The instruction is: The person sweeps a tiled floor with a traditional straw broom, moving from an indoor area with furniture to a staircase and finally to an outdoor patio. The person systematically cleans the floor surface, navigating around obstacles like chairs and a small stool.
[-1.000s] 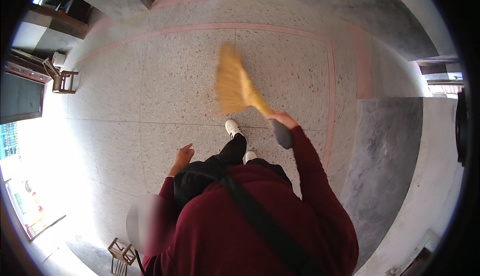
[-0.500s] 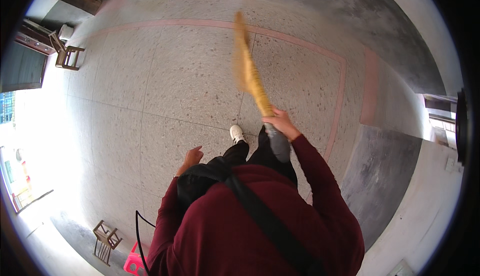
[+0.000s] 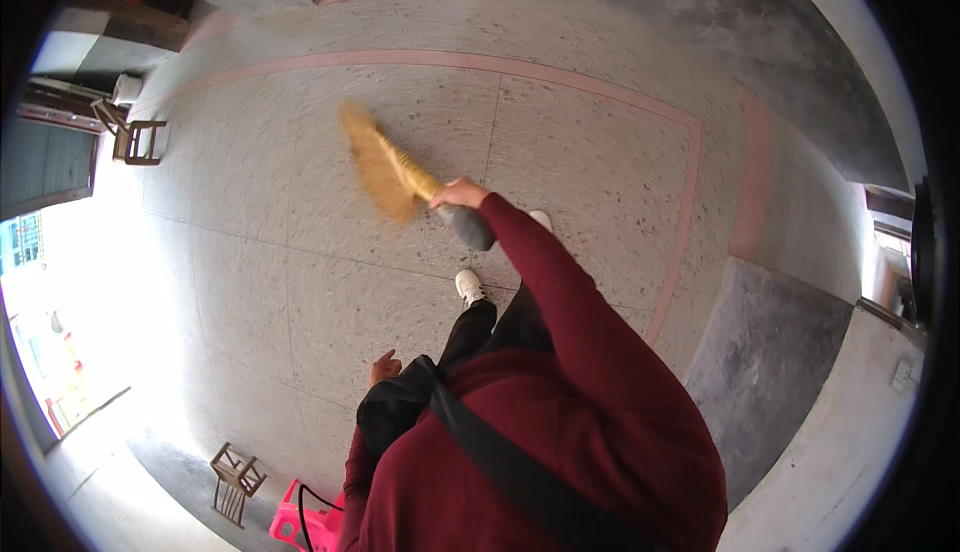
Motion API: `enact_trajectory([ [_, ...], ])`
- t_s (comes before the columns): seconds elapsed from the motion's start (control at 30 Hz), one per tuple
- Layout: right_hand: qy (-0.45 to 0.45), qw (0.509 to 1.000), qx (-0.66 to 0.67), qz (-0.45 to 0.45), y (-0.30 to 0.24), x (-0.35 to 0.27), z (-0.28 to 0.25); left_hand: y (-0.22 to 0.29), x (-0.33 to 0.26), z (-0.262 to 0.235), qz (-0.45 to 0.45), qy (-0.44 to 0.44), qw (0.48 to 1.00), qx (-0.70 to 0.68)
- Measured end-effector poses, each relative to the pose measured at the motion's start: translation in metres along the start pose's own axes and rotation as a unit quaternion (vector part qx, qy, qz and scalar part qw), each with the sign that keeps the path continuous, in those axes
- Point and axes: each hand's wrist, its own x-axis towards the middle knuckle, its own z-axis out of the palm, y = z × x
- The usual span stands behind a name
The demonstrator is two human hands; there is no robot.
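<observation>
My right hand grips a short straw broom near its grey handle end, the arm stretched forward and to the left. The yellow bound neck runs out from my fist to fanned tan bristles, which are smeared by motion and sit low over the speckled floor. My left hand hangs by my left side, next to a black bag on a strap; its fingers are loosely bent, partly stretched out, and hold nothing that I can see.
A wooden chair stands at the far left, another wooden chair at the lower left beside a pink plastic stool. Grey-painted walls line the right side. A bright doorway opens on the left. My white shoe is on the floor.
The broom has swung from pointing forward to the left, my right hand moving left and forward with it. My left hand has dropped slightly nearer my body.
</observation>
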Motion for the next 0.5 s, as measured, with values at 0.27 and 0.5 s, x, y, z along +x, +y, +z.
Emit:
enact_trajectory([
  [0.27,0.134,0.953,0.269,0.048,0.057,-0.19,-0.225,0.197,0.065,0.036,0.119,-0.052,0.984,0.123],
  [0.5,0.281,0.895,0.336,0.083,0.108,-0.264,-0.267,0.339,0.099,0.063,0.18,-0.072,0.97,0.147],
])
